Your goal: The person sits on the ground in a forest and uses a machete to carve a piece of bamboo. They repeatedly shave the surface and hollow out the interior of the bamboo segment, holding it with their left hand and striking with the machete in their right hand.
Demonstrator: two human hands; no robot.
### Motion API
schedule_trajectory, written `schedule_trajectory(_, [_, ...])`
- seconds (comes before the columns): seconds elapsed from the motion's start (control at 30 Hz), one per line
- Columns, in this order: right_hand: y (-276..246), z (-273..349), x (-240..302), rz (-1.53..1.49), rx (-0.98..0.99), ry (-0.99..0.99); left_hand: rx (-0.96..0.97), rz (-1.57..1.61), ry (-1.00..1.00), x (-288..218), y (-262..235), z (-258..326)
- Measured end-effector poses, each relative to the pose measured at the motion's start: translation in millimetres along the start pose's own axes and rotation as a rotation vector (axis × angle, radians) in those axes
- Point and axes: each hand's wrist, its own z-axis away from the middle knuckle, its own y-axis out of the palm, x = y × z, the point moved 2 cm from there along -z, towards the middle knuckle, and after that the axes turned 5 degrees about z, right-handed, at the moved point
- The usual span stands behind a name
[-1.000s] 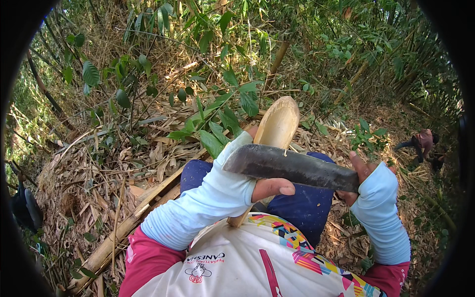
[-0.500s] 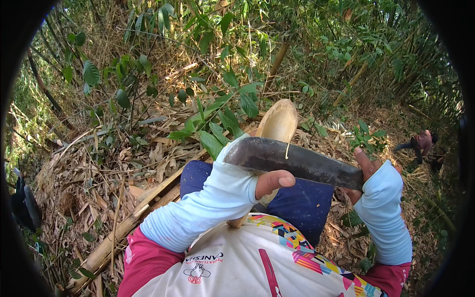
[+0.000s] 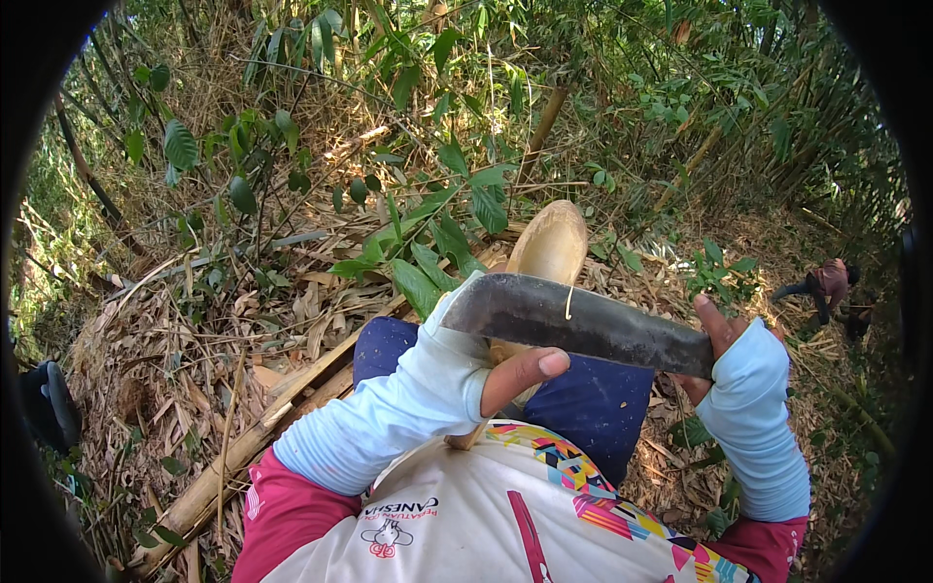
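Note:
A broad, dark-bladed machete [image 3: 603, 325] lies across the view in front of me. My right hand [image 3: 717, 335] is closed at the blade's right end, where the handle is hidden by the fingers and sleeve. Behind the blade is a pale carved wooden spoon [image 3: 550, 243], its hollowed bowl pointing away and its narrow end against my shirt. My left hand [image 3: 515, 381] is closed around the spoon's middle; the thumb shows below the blade and the other fingers are hidden. A thin curled shaving [image 3: 570, 302] hangs over the blade's upper edge.
A split bamboo pole [image 3: 219, 476] lies on dry leaf litter to the left. Leafy green plants [image 3: 428, 262] rise just ahead, close to the spoon. Another person [image 3: 826, 289] is at the far right, and a dark object [image 3: 51, 403] sits at the left rim.
My left thumb has moved slightly left, and the spoon has drawn a little toward me. The blade has shifted slightly; my right hand stays in nearly the same place.

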Motion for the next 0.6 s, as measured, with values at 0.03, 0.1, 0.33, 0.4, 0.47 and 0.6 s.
schedule_trajectory(0.03, [0.4, 0.3, -0.2, -0.01, -0.011, 0.002, 0.028, 0.047, -0.068, -0.3, 0.6, 0.3])
schedule_trajectory(0.1, [2.0, 1.2, -0.1, -0.03, -0.034, 0.005, -0.013, 0.131, -0.082, 0.8, 5.6, 1.6])
schedule_trajectory(0.33, [3.6, 4.5, 0.1, -0.048, -0.041, 0.009, 0.079, 0.021, 0.099, 3.0, 3.1, -3.6])
schedule_trajectory(0.4, [-1.1, 2.2, 4.7, 0.007, 0.004, -0.029, 0.061, 0.003, -0.025, 0.0, 2.3, -0.1])
schedule_trajectory(0.47, [2.7, 2.5, 4.7, 0.007, 0.006, -0.024, 0.047, -0.036, -0.072, -0.4, 2.4, 2.3])
schedule_trajectory(0.6, [6.7, 4.1, 3.6, 0.01, -0.001, -0.022, 0.039, -0.105, -0.046, -7.3, 4.2, 4.3])
